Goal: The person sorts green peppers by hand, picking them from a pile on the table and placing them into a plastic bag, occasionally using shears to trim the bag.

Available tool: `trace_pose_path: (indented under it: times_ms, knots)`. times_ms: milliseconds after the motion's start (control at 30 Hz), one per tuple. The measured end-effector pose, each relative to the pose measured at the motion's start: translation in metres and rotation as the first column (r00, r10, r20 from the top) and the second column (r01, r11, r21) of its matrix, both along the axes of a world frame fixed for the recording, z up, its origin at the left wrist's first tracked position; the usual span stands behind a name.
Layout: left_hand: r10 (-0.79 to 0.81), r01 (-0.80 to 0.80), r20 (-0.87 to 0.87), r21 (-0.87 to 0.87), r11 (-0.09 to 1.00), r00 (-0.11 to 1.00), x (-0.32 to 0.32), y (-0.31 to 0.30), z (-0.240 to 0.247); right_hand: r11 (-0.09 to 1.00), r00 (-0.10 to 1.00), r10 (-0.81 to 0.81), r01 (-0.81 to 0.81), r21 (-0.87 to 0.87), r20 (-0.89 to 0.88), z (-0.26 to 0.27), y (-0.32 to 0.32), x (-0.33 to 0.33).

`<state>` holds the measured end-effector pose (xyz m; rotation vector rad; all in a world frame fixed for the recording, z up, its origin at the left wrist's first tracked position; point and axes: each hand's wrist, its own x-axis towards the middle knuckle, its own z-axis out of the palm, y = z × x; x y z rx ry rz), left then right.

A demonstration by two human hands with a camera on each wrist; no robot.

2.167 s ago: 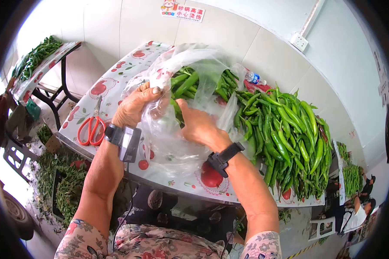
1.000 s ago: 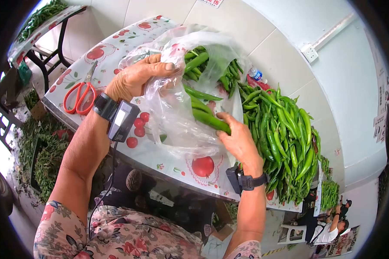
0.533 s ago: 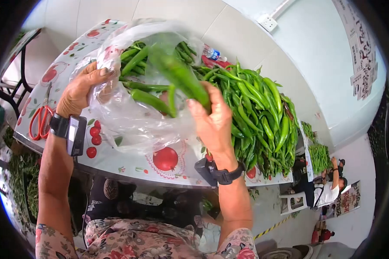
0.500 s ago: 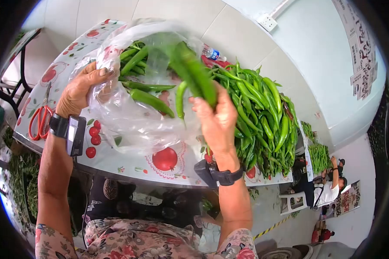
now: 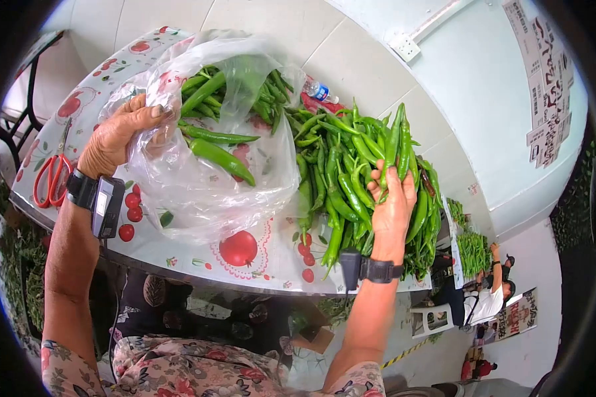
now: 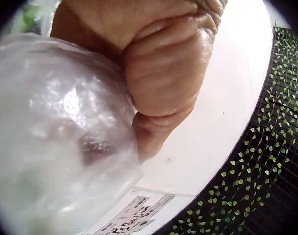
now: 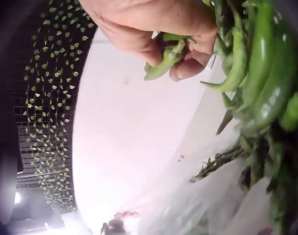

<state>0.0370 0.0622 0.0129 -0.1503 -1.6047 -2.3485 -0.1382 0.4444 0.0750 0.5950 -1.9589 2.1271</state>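
Note:
My left hand (image 5: 120, 135) grips the rim of a clear plastic bag (image 5: 212, 208), thumb on top, and holds its mouth wide. Inside the bag lie several long green chili peppers (image 5: 205, 96), with two more near its front. In the left wrist view the crumpled bag (image 6: 65, 127) bulges beside the hand (image 6: 168, 68). My right hand (image 5: 392, 205) is over the big pile of green chili peppers (image 5: 331, 178), holding a few peppers (image 5: 392, 142) upright by their stem ends. The right wrist view shows a pepper stem (image 7: 169, 59) between the fingers and thumb.
Red-handled scissors (image 5: 54, 178) lie at the table's left end. A water bottle (image 5: 320, 91) lies on a red bag (image 5: 311, 104) behind the pile. Beneath everything is a fruit-print tablecloth (image 5: 192, 248). Farther right, a person (image 5: 487, 304) sits by another table of green produce (image 5: 473, 255).
My right hand has come out of the plastic bag with peppers and moved right to the pile, still holding a few. My left hand keeps its grip on the bag. The head view has shifted.

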Motion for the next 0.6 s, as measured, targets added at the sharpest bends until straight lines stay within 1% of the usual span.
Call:
trace_pose_path:
  times_ms: [33, 133, 167, 267, 300, 367, 400, 433, 467, 533, 567, 600]
  knots:
    - [-0.009, 0.009, 0.004, -0.004, 1.000, 1.000, 0.000, -0.001, 0.000, 0.999, 0.999, -0.037, 0.037, 0.031, -0.004, 0.005, 0.001, -0.008]
    - [-0.033, 0.033, 0.008, 0.005, 0.999, 0.999, 0.002, 0.000, 0.002, 0.989, 0.995, -0.087, 0.082, 0.125, 0.037, 0.005, 0.006, -0.031]
    - [-0.037, 0.037, 0.004, 0.012, 0.999, 0.999, 0.002, 0.001, 0.003, 0.989, 0.995, -0.092, 0.086, 0.124, 0.047, 0.004, 0.005, -0.033]
    - [0.052, -0.053, 0.024, 0.041, 0.998, 0.998, 0.005, 0.009, 0.006, 0.961, 0.988, -0.148, 0.134, 0.242, 0.042, 0.003, 0.006, -0.034]
    - [0.049, -0.050, 0.022, 0.042, 0.998, 0.999, 0.005, 0.009, 0.006, 0.962, 0.989, -0.147, 0.134, 0.237, 0.035, 0.004, 0.007, -0.032]
    - [0.044, -0.044, 0.015, 0.046, 0.998, 0.999, 0.004, 0.009, 0.006, 0.921, 0.974, -0.215, 0.226, 0.316, -0.071, 0.014, 0.009, -0.027]
    - [0.071, -0.071, 0.013, 0.042, 0.997, 0.997, 0.004, 0.010, 0.005, 0.895, 0.962, -0.243, 0.273, 0.352, -0.127, 0.018, 0.011, -0.026]
    - [0.096, -0.097, 0.012, 0.039, 0.995, 0.995, 0.003, 0.011, 0.005, 0.882, 0.942, -0.261, 0.321, 0.344, -0.210, 0.022, 0.013, -0.030]
    - [0.121, -0.121, 0.010, 0.035, 0.992, 0.993, 0.003, 0.013, 0.004, 0.842, 0.907, -0.273, 0.387, 0.376, -0.322, 0.026, 0.015, -0.037]
    - [0.098, -0.098, 0.012, 0.033, 0.995, 0.995, 0.004, 0.013, 0.006, 0.748, 0.801, -0.269, 0.523, 0.407, -0.534, 0.033, 0.019, -0.053]
    - [0.088, -0.088, 0.012, 0.031, 0.996, 0.996, 0.004, 0.013, 0.007, 0.754, 0.753, -0.240, 0.542, 0.370, -0.613, 0.035, 0.015, -0.057]
    - [0.076, -0.077, 0.009, 0.024, 0.997, 0.997, 0.004, 0.012, 0.006, 0.705, 0.730, -0.213, 0.575, 0.416, -0.649, 0.037, 0.013, -0.062]
